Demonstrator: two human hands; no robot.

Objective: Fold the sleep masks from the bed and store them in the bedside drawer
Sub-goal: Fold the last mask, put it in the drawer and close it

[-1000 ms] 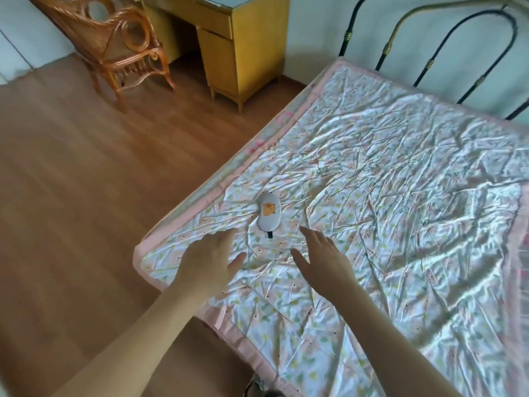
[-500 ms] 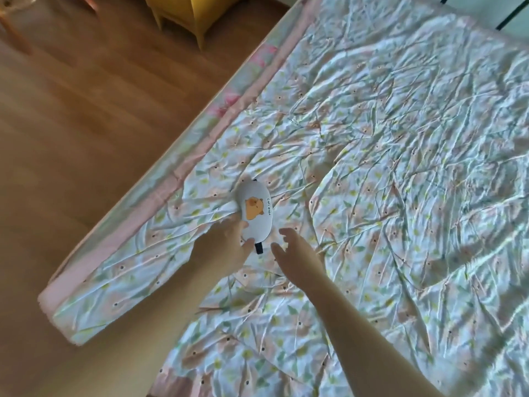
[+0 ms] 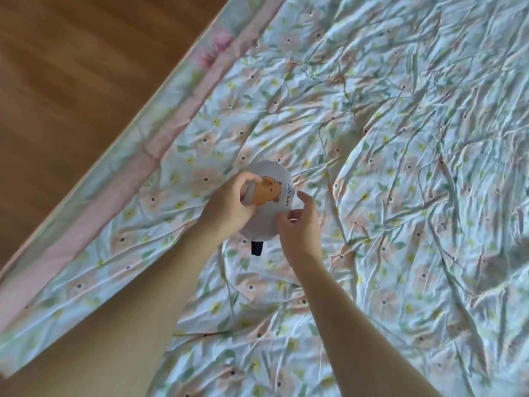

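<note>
A pale grey sleep mask [image 3: 270, 196] with an orange capybara print lies folded on the flowered bedspread [image 3: 400, 196], a short dark strap end [image 3: 256, 248] poking out below it. My left hand [image 3: 229, 209] pinches the mask's left edge, lifting it slightly. My right hand [image 3: 299, 222] pinches its lower right edge between thumb and fingers. Part of the mask is hidden under both hands. No drawer is in view.
The bed's pink-bordered edge [image 3: 160, 150] runs diagonally from top centre to lower left. Beyond it is brown wooden floor [image 3: 71, 81]. The crumpled bedspread stretches away to the right.
The view has dropped closer to the bed. Both hands moved forward from beside the mask and took hold of its edges; the chair and desk have left the view.
</note>
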